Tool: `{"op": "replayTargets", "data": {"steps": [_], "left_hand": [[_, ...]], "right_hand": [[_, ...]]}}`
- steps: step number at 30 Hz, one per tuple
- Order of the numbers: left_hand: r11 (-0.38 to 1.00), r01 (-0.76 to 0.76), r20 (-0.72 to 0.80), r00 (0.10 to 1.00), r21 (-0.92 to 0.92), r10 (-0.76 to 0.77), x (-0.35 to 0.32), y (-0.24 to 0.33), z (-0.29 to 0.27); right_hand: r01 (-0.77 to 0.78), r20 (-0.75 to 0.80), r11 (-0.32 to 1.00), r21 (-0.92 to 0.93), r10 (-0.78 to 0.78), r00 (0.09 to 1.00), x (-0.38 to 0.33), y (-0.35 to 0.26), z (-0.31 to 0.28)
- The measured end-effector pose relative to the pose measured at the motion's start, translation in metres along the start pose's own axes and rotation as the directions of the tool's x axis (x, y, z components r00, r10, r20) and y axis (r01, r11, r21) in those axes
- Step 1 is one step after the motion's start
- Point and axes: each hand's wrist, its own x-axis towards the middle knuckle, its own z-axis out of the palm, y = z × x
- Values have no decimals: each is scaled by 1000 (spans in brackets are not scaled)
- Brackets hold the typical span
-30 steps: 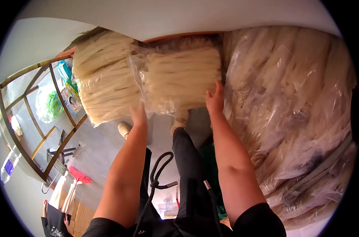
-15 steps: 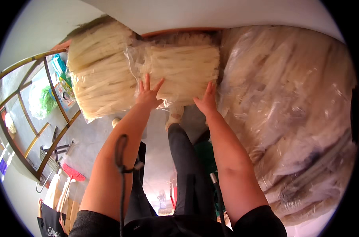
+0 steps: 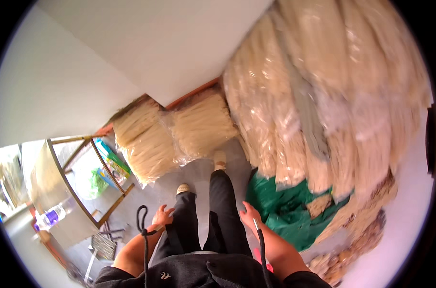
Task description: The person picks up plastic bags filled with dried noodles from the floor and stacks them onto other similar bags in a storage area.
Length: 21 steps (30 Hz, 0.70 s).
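Note:
My left hand [image 3: 163, 216] hangs beside my left thigh, fingers apart and holding nothing. On the other side, my right hand [image 3: 250, 214] is beside my right leg, empty, with its fingers spread. Ahead of my feet, low against the wall, lie two clear plastic bags of long, pale yellow dried strips: the left bag [image 3: 146, 144] and the right bag [image 3: 201, 125]. They lie side by side, their edges meeting. Neither hand touches them. I cannot tell exactly what the strips are.
At right rises a tall heap of similar clear bags [image 3: 314, 91]. Below it spread a crumpled green sheet [image 3: 285, 206] and loose brown scraps [image 3: 342, 257]. A brown-framed stand [image 3: 78, 187], a small stool [image 3: 104, 245] and colourful packages [image 3: 113, 161] are at left.
My hands have drawn back from over the right bag to beside my thighs. My view has shifted up and right, showing more of the heap, the green sheet and scraps. The two bags appear farther away.

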Motion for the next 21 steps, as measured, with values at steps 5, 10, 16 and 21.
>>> {"op": "replayTargets", "data": {"steps": [5, 10, 16, 21], "left_hand": [[983, -151, 44, 988, 104, 148, -36, -14, -33], [936, -79, 39, 997, 343, 70, -34, -9, -73], [824, -332, -10, 926, 459, 378, -50, 47, -20], [598, -611, 196, 765, 519, 613, -63, 18, 86]], "right_hand": [[-108, 30, 962, 250, 104, 994, -140, 2, 85], [-72, 97, 909, 411, 35, 995, -198, -14, 143], [107, -151, 616, 780, 20, 988, -252, 2, 181], [120, -269, 552, 825, 196, 943, -341, 53, 224]]}}
